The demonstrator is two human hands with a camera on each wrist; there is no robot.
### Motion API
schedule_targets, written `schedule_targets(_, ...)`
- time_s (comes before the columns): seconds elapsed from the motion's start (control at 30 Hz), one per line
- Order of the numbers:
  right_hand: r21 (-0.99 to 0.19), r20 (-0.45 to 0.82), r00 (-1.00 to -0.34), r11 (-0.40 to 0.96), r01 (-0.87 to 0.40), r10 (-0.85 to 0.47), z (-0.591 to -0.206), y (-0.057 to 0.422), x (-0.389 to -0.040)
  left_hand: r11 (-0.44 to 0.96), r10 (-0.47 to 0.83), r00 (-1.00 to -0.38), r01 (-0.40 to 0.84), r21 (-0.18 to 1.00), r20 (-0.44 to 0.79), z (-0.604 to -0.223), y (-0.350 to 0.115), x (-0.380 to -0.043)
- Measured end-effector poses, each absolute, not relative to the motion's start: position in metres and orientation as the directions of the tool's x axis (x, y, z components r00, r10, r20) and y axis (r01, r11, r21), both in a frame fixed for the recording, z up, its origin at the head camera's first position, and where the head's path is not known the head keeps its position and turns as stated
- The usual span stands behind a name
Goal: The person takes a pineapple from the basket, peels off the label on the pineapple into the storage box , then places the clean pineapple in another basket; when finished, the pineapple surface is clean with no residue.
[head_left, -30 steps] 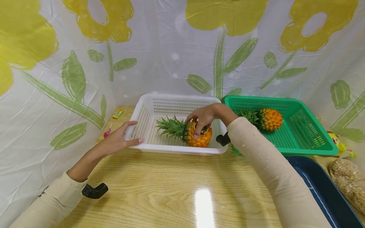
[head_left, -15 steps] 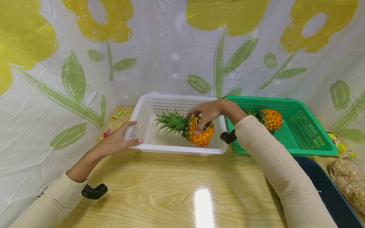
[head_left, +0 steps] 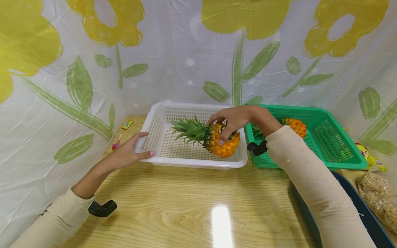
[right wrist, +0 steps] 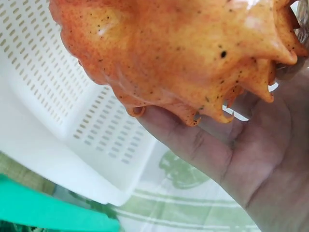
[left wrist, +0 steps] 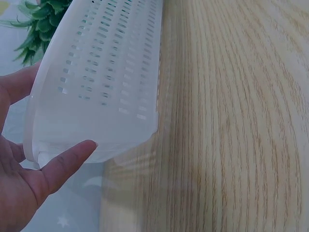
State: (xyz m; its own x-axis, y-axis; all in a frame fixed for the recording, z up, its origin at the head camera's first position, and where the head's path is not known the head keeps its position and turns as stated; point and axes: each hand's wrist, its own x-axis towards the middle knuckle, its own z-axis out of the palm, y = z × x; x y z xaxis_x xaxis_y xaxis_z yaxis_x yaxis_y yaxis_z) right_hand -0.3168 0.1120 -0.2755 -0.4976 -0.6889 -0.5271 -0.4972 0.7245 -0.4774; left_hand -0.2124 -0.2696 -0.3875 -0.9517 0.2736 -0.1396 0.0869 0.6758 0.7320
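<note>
My right hand (head_left: 237,120) grips a small orange pineapple (head_left: 221,148) by its body, thumb on the near side. Its green leafy crown points left, over the inside of a white plastic basket (head_left: 198,162). Close up in the right wrist view, the spiky orange skin of the pineapple (right wrist: 174,53) fills the top, with a finger curled underneath. At the basket's left end, my left hand (head_left: 131,148) holds the rim between thumb and fingers. The left wrist view shows that thumb lying along the outer wall of the basket (left wrist: 96,96).
A green basket (head_left: 335,165) stands right beside the white one, with a second pineapple (head_left: 296,128) inside, partly behind my right wrist. A dark blue tray (head_left: 372,224) lies under my right forearm. Small candies (head_left: 127,124) lie at the far left; a bag (head_left: 376,189) sits far right.
My right hand has moved right with the pineapple, which has risen slightly and tilted, crown upward. The right forearm now covers more of the green basket's pineapple. My left hand stays on the rim.
</note>
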Motion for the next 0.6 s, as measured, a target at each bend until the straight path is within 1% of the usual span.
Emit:
schedule_targets(0.17,-0.5,-0.525,-0.487,0.716,-0.488,-0.698,-0.268,0.119,-0.31,0.676,0.273,-0.953,0.094,0.731,-0.131,-0.387,-0.269,-0.211)
schedule_targets(0.33,-0.505,-0.514,-0.474,0.699,-0.506,-0.715,-0.263,0.123,-0.303,0.683,0.268,-0.954,0.091,0.725,-0.133,-0.386,-0.268,-0.21)
schedule_targets(0.6,-0.522,-0.505,-0.47,0.69,-0.501,-0.723,-0.26,0.126,-0.297,0.681,0.275,-0.952,0.093,0.726,-0.136,-0.385,-0.267,-0.21)
